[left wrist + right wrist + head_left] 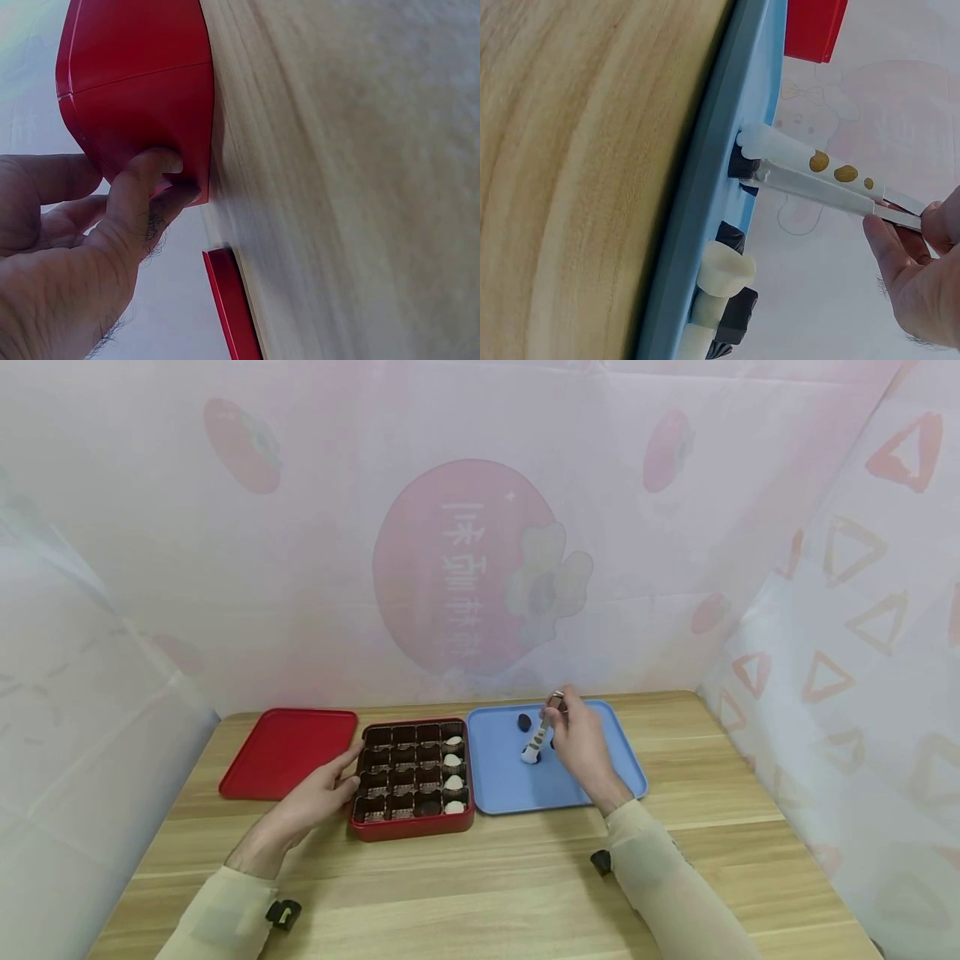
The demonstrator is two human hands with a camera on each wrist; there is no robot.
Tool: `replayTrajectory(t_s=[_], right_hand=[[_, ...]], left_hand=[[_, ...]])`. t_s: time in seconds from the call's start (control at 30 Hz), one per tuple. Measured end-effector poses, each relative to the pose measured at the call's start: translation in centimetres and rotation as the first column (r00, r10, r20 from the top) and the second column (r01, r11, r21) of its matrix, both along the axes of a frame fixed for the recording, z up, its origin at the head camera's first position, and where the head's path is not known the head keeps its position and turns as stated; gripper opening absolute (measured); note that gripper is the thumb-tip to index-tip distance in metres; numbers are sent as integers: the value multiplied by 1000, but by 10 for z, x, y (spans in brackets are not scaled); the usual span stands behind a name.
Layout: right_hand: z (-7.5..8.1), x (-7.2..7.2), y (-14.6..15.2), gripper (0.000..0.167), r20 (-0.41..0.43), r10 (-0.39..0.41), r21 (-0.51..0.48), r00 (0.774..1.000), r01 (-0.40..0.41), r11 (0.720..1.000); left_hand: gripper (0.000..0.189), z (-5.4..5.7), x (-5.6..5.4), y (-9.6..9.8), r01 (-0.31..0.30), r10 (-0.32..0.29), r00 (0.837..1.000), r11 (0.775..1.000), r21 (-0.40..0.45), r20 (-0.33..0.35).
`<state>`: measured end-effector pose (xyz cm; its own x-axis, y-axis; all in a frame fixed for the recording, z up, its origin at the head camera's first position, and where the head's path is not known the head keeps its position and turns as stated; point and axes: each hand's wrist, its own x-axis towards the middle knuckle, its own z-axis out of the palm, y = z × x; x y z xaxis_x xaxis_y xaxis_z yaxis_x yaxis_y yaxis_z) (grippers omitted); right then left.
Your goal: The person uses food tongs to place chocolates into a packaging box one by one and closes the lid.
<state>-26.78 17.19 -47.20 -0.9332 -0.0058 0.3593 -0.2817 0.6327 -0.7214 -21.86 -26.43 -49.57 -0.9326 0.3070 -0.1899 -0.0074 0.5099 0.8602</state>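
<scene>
My left hand (322, 789) touches the left side of a red box (412, 833) with extended fingers. The box holds a dark divided insert; white chocolates (453, 783) fill its right column, and a dark chocolate (427, 807) sits in the front row beside them. My right hand (581, 743) grips a pair of tongs (537, 739) over a blue tray (495, 789). In the right wrist view, the white tips of the tongs are at a dark chocolate piece (742, 165) low on the tray; how firmly they pinch it, I cannot tell.
A red lid (288, 752) lies left of the box. Another dark chocolate (524, 722) rests toward the tray's back. White pieces (726, 270) and dark pieces (737, 315) appear along the tray in the right wrist view. A printed curtain (315, 568) stands behind the wooden table (420, 902).
</scene>
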Motion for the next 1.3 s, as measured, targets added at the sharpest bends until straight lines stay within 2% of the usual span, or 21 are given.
replayTrajectory(t_s=[0.27, 0.5, 0.77, 1.1, 1.3], right_hand=[[2, 5, -4, 14, 34, 30, -20, 999, -29, 999], [3, 8, -9, 16, 24, 46, -40, 999, -45, 998], [16, 19, -22, 13, 17, 93, -107, 996, -90, 990], [34, 37, -46, 13, -53, 153, -106, 987, -158, 982], [40, 44, -64, 13, -92, 219, -115, 971, -229, 967]], left_hand=[[73, -1, -1, -1, 3, -3, 1000, 1000, -9, -14], [73, -1, -1, -1, 4, -4, 1000, 1000, -16, -13], [73, -1, 0, -1, 3, -3, 1000, 1000, -9, -16], [73, -1, 0, -1, 5, -5, 1000, 1000, -6, -10], [73, -1, 0, -2, 0, 0, 1000, 1000, -4, -10]])
